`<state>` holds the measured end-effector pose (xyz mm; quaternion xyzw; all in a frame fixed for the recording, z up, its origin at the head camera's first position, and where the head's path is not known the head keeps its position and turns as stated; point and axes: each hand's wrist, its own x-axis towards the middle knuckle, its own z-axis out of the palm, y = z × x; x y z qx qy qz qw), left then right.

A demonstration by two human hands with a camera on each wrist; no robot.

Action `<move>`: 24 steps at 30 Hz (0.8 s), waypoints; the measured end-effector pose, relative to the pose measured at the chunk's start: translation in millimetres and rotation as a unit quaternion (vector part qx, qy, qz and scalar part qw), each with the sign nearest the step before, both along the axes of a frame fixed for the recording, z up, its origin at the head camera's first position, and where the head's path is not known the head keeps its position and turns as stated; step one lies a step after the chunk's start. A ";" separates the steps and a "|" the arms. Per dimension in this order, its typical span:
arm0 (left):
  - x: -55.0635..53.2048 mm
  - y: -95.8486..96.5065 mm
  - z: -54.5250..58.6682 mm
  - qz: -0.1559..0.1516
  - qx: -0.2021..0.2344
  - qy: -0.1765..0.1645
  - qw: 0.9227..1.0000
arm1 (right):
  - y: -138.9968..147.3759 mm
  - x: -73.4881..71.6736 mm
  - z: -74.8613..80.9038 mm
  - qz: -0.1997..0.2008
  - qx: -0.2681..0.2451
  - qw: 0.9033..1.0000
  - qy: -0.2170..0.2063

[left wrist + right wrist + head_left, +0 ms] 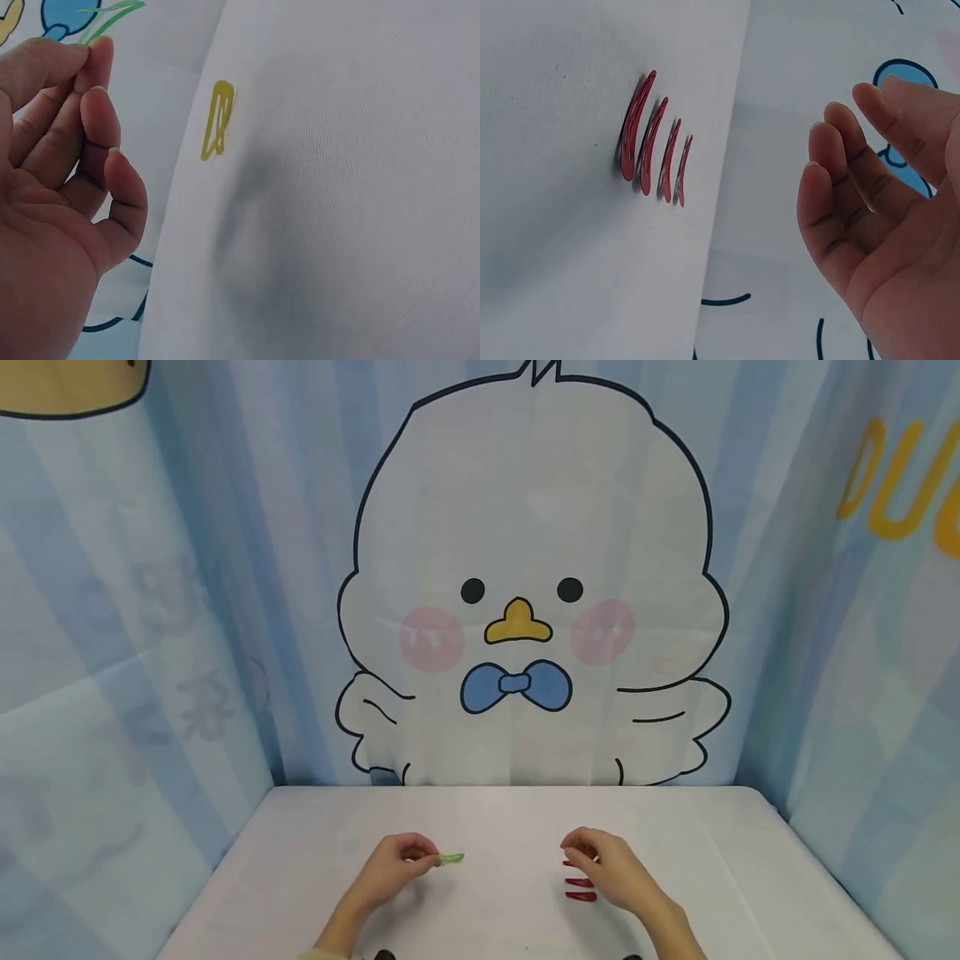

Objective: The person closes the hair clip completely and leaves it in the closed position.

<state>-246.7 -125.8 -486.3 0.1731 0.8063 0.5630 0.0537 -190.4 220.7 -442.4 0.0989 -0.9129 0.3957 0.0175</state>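
Striped blue curtain [300,485] bearing a cartoon bird [525,510] stands behind a white counter [495,914]. Above the counter, one green clip [452,858] is pinched between the left hand's [396,865] thumb and fingertip, its other fingers loosely bent. Only the left wrist view shows one yellow clip [220,116] clearly, lying on the counter. Holding nothing, the right hand [613,870] hovers near the red clips [652,148], fingers relaxed and curved; the right wrist view shows four in a row, the head view three, the farthest partly covered.
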 end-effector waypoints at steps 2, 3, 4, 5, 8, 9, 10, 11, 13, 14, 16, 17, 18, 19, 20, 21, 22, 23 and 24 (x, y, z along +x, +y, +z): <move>2.0 1.6 0.9 0.003 0.009 -0.003 1.000 | -1.5 1.2 -0.5 0.004 0.000 1.000 0.003; 2.8 2.4 1.6 0.003 0.013 -0.004 1.000 | -2.2 1.7 -0.8 0.008 0.000 1.000 0.005; 3.5 3.2 2.2 0.002 0.017 -0.004 1.000 | -3.0 2.3 -0.6 0.011 -0.001 1.000 0.006; 4.1 4.2 3.2 0.000 0.022 -0.005 1.000 | -3.7 2.7 -0.6 0.014 -0.004 1.000 0.009; 5.1 7.9 5.5 -0.011 0.038 -0.006 0.999 | -6.2 3.7 0.3 0.021 -0.008 1.000 0.015; 5.5 9.3 6.1 -0.015 0.043 -0.006 0.999 | -7.1 4.0 0.7 0.022 -0.009 1.000 0.017; 6.2 10.7 6.7 -0.019 0.048 -0.007 0.999 | -8.0 4.4 1.0 0.024 -0.012 0.999 0.017; 6.9 12.0 7.3 -0.023 0.053 -0.007 0.998 | -8.9 4.7 1.5 0.026 -0.012 0.999 0.018; 8.0 14.4 8.1 -0.027 0.059 -0.007 0.998 | -11.0 4.8 2.2 0.031 -0.014 0.999 0.023; 8.6 15.5 9.0 -0.028 0.062 -0.007 0.998 | -12.1 4.7 2.6 0.034 -0.014 0.999 0.025; 8.9 17.9 10.0 -0.029 0.066 -0.005 0.997 | -14.7 4.7 3.8 0.041 -0.014 0.999 0.032; 9.2 19.1 10.5 -0.031 0.068 -0.003 0.997 | -16.6 5.1 4.3 0.042 -0.015 0.998 0.035; 9.5 20.4 11.2 -0.032 0.071 -0.002 0.997 | -18.7 5.6 4.7 0.045 -0.022 0.998 0.034; 9.4 21.8 11.5 -0.033 0.071 -0.001 0.997 | -20.9 6.1 5.1 0.049 -0.028 0.998 0.031; 9.9 23.1 12.0 -0.035 0.068 0.002 0.997 | -23.3 6.8 5.4 0.051 -0.032 0.998 0.029; 10.2 24.8 11.9 -0.036 0.068 0.002 0.997 | -25.9 7.4 5.7 0.055 -0.033 0.998 0.030; 10.9 26.7 12.3 -0.038 0.069 0.003 0.997 | -28.7 8.0 6.1 0.057 -0.034 0.997 0.030; 11.7 28.8 12.9 -0.040 0.070 0.002 0.997 | -31.4 8.5 6.2 0.060 -0.035 0.997 0.032; 12.3 31.2 13.2 -0.041 0.070 0.000 0.997 | -33.7 8.8 6.5 0.065 -0.036 0.997 0.034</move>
